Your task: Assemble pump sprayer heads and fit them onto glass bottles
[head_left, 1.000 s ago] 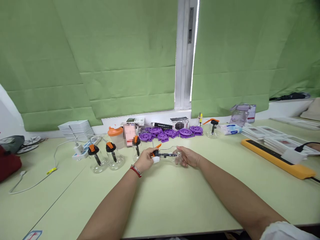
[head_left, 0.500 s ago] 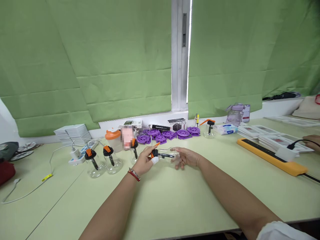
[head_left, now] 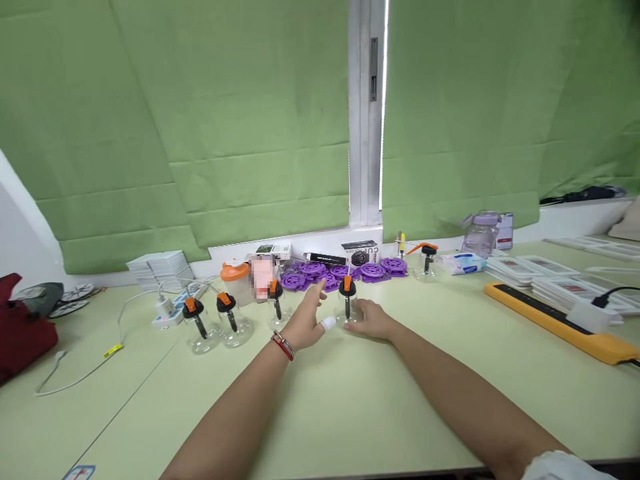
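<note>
A clear glass jar (head_left: 341, 312) with a black lid and an orange tab stands upright on the table. A dark rod hangs inside it. My right hand (head_left: 373, 320) is curled round the lower right side of this jar. To its left is my left hand (head_left: 309, 319), with fingers stretched forward and nothing in them; white wrapping covers its thumb tip. Similar jars stand further left: one jar (head_left: 276, 310) just beyond my left hand, and another jar (head_left: 235, 327) and a third jar (head_left: 201, 337) beside each other.
Purple plastic wheel-shaped parts (head_left: 373, 270) lie at the back. Another jar (head_left: 427, 268), with its orange lever raised, stands back right. A yellow power strip (head_left: 560, 325) and stacked white panels (head_left: 555, 283) are on the right. A white cable (head_left: 80, 385) runs across the left.
The jar, held sideways between both hands before, now stands upright on the table. My left hand has let go of its lid. The view has turned slightly left.
</note>
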Demonstrator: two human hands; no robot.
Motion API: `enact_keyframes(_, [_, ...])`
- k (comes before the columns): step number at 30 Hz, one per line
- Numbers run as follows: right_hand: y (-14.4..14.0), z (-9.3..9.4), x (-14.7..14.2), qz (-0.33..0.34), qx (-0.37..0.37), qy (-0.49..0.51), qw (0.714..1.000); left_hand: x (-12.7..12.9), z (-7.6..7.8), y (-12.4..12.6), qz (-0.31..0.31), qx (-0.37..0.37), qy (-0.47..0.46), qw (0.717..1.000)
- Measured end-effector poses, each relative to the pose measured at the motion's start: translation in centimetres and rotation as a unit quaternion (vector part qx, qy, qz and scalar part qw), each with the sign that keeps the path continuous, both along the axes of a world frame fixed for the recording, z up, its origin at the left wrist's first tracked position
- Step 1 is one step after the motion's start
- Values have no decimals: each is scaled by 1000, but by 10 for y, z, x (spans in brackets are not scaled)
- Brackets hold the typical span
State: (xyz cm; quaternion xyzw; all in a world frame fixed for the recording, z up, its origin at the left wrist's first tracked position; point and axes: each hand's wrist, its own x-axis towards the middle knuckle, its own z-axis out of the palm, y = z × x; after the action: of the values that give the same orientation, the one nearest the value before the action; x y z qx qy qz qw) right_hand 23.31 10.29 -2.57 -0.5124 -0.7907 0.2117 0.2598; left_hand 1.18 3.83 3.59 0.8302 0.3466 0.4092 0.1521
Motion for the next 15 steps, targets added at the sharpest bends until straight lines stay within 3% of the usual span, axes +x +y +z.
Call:
enact_keyframes(3, [11, -7, 9, -39, 14, -30, 999, -20, 28, -13, 38, 101, 7, 994])
enact_keyframes(5, [16, -11, 13, -48, 14, -29, 998, -50, 47, -25, 116, 173, -6, 978])
enact_keyframes(7, [17, -13, 14, -53, 8, -17, 998, -93, 58, -37, 223, 248, -54, 941])
enact_keyframes(9, [15, -12, 12, -72, 15, 9, 997, -146, 57, -47, 334, 279, -120, 892])
enact_keyframes(11, [7, -8, 7, -106, 75, 45, 991, -199, 43, -53, 426, 259, -214, 840])
enact_keyframes(12, [1, -4, 3, -117, 127, 60, 983, -221, 33, -54, 448, 219, -257, 828])
enact_keyframes(15, [-19, 9, -21, -72, 295, 80, 949, -262, 1, -52, 432, -3, -300, 851])
